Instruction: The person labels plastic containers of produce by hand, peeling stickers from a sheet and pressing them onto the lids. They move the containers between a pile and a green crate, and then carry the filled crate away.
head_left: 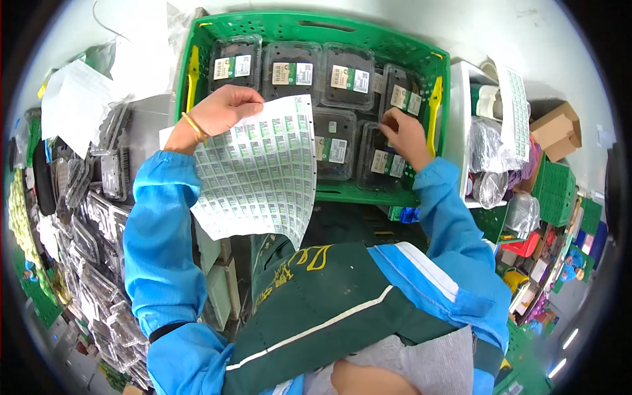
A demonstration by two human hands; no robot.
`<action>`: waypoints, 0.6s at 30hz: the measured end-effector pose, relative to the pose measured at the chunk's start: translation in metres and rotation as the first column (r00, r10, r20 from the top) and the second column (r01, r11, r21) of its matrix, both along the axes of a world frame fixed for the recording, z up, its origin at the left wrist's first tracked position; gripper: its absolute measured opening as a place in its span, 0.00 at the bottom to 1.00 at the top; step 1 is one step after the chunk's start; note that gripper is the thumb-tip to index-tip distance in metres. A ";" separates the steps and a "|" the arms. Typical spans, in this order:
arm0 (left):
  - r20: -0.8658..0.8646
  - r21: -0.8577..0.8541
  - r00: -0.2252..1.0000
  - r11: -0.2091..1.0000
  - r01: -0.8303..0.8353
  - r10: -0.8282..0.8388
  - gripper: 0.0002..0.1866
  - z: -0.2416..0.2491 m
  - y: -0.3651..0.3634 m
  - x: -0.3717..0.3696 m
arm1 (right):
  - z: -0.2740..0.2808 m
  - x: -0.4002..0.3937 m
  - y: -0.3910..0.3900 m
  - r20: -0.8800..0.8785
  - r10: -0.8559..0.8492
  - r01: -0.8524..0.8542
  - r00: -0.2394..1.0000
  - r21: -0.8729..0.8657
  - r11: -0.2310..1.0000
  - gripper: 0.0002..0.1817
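My left hand [222, 113] pinches the top edge of a white sheet [260, 174] covered with rows of small green and white stickers. The sheet hangs down over the left front of a green crate [316, 23]. Inside the crate are several clear plastic boxes [349, 76] with dark contents and printed labels. One box [331, 141] bears a small extra sticker above its label. My right hand [405, 137] is over the right side of the crate, above a labelled box [382, 161], with its fingers bent together; whether a small sticker is between them is hidden.
Stacks of clear plastic trays [99, 263] lie at the left. At the right, another sticker sheet [513, 115] hangs by a white container [459, 131], near wrapped packs [487, 145], a cardboard box [556, 130] and a smaller green crate [554, 191].
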State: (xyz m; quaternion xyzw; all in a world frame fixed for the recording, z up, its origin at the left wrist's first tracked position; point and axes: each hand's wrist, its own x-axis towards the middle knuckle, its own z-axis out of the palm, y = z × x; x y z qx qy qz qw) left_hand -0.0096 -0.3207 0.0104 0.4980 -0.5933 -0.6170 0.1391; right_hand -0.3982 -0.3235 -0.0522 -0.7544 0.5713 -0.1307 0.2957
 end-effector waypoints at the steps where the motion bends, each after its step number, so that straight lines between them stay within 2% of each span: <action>1: 0.005 -0.002 1.000 1.000 -0.005 0.005 0.08 0.000 0.000 -0.001 | 0.003 0.016 0.004 0.215 -0.053 0.038 0.975 0.072 0.997 0.07; 2: 0.013 -0.009 1.000 1.000 -0.018 0.018 0.08 0.000 -0.001 -0.001 | 0.009 0.037 0.009 0.494 -0.100 0.015 0.864 0.174 0.985 0.08; 3: 0.028 -0.033 1.000 0.999 -0.005 0.006 0.08 0.000 -0.002 -0.002 | 0.024 0.061 0.015 0.630 -0.142 -0.026 0.763 0.250 0.968 0.09; 5: 0.061 -0.035 0.998 0.999 0.005 -0.002 0.09 0.006 -0.003 -0.004 | 0.044 0.102 0.021 0.791 -0.171 -0.166 0.588 0.325 0.931 0.13; 6: 0.067 -0.040 0.998 0.999 -0.005 0.008 0.09 0.008 -0.002 -0.005 | 0.047 0.121 0.023 0.835 -0.124 -0.214 0.536 0.276 0.937 0.12; 9: -0.145 0.071 0.989 0.997 0.015 -0.005 0.12 0.020 0.003 0.002 | 0.039 0.139 0.014 0.848 -0.082 -0.290 0.524 0.268 0.919 0.12; 11: -0.167 0.126 0.984 0.991 -0.041 0.062 0.13 0.030 0.014 0.009 | 0.046 0.142 0.010 0.900 -0.122 -0.337 0.419 0.279 0.899 0.11; 12: -0.194 0.189 0.974 0.978 -0.083 0.120 0.14 0.034 0.019 0.012 | 0.047 0.142 0.011 0.901 -0.118 -0.347 0.418 0.278 0.895 0.11; 14: -0.156 0.147 0.982 0.986 -0.083 0.106 0.15 0.034 0.024 0.012 | 0.048 0.142 0.013 0.851 -0.060 -0.327 0.522 0.265 0.907 0.09; 16: -0.147 -0.005 0.981 0.992 -0.128 0.126 0.15 0.040 0.031 -0.002 | 0.047 0.146 0.016 0.858 -0.066 -0.323 0.509 0.262 0.909 0.08; 17: -0.144 -0.042 0.988 0.997 -0.066 0.059 0.14 0.034 0.031 -0.002 | 0.048 0.148 0.016 0.863 -0.061 -0.352 0.501 0.268 0.897 0.07; 18: -0.144 -0.046 0.987 0.996 -0.072 0.065 0.14 0.030 0.032 -0.004 | 0.049 0.150 0.016 0.868 -0.057 -0.380 0.493 0.273 0.884 0.06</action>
